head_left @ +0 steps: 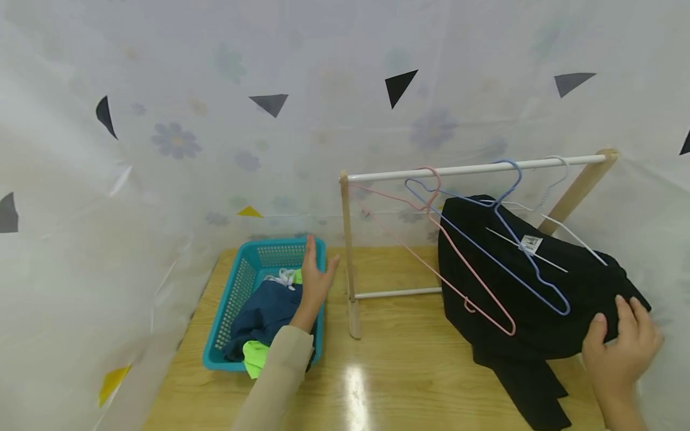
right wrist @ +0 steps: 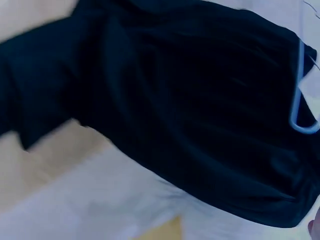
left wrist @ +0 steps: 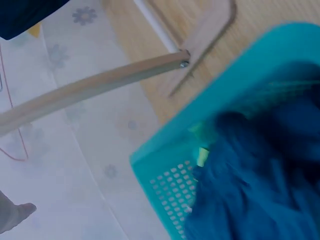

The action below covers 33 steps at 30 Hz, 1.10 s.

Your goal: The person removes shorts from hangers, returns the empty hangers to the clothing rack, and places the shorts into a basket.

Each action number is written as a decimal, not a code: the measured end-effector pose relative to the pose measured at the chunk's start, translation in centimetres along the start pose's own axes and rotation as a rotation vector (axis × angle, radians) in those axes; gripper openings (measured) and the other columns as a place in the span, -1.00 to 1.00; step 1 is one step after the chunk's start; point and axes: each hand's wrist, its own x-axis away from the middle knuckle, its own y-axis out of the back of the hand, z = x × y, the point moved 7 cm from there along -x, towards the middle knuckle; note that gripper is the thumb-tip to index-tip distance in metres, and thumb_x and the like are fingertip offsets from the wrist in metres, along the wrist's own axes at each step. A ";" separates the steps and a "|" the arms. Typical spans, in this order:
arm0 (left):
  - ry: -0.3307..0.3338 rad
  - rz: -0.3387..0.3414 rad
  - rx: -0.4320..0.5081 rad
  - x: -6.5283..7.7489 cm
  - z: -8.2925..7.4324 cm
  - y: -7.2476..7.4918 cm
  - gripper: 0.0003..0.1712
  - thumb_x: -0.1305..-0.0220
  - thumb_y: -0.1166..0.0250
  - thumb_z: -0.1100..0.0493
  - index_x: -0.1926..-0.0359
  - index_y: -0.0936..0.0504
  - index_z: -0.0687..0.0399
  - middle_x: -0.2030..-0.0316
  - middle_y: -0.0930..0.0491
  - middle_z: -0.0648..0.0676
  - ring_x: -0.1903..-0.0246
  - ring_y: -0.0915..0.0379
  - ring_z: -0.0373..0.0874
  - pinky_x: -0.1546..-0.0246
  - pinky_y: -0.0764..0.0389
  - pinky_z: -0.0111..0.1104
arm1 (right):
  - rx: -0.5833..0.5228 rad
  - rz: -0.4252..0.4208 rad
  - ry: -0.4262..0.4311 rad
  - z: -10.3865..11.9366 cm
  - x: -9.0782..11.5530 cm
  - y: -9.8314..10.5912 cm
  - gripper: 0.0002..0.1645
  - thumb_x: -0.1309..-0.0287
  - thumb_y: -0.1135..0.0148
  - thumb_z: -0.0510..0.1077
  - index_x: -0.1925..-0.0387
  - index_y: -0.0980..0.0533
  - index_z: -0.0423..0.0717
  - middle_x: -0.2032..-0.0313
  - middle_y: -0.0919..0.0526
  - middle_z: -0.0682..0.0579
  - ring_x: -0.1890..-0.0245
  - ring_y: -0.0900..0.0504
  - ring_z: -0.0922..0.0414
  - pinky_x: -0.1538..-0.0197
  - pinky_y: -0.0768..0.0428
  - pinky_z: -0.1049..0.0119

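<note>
A black garment (head_left: 528, 299) with a white label (head_left: 530, 244) hangs on a white hanger (head_left: 574, 230) at the rack's right end. My right hand (head_left: 622, 344) is at the garment's lower right edge, thumb and fingers spread; whether they press the cloth is unclear. Only a fingertip (right wrist: 315, 226) shows in the right wrist view. Over the right side of the turquoise basket (head_left: 221, 317), my left hand (head_left: 317, 284) is raised with straight fingers and holds nothing. Dark blue cloth (head_left: 264, 314) and neon green cloth (head_left: 256, 357) lie in the basket.
A rack with a white rail (head_left: 388, 176) and wooden legs (head_left: 347, 239) stands on the wooden table (head_left: 399, 371). A pink hanger (head_left: 480, 272) and a blue hanger (head_left: 469, 239) hang in front of the black garment. Behind is a flower-patterned sheet (head_left: 323, 60).
</note>
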 end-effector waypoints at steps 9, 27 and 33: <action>0.019 0.024 0.028 -2.4 -3.8 -3.7 -0.14 -0.20 -0.18 0.02 -0.40 0.09 -0.04 -0.39 0.05 0.08 -0.38 0.13 -0.04 -0.36 -0.02 -0.16 | 0.073 0.247 -0.096 -2.3 -4.8 -3.0 -0.36 -0.10 0.03 -0.02 -0.10 -0.31 -0.43 -0.06 -0.36 -0.48 -0.09 -0.23 -0.39 -0.25 -0.03 -0.12; -0.110 -0.083 0.079 -1.9 -4.3 -4.0 -0.48 -0.29 -0.03 0.30 -0.25 -0.21 0.40 0.00 -0.47 0.42 0.09 -0.50 0.16 0.14 -0.55 -0.10 | 0.240 0.306 -0.306 -3.5 -4.5 -3.9 -0.52 -0.15 -0.10 -0.10 0.14 -0.41 -0.53 0.17 -0.47 -0.52 0.10 -0.35 -0.40 -0.04 -0.23 -0.18; -0.093 -0.051 0.051 -2.2 -4.2 -4.0 -0.47 -0.27 -0.05 0.33 -0.24 -0.21 0.41 0.06 -0.51 0.43 0.11 -0.53 0.15 0.19 -0.58 -0.12 | 0.291 0.301 -0.273 -3.2 -4.4 -3.9 -0.57 -0.14 -0.05 -0.12 0.22 -0.42 -0.52 0.24 -0.50 -0.48 0.19 -0.40 -0.38 0.14 -0.26 -0.19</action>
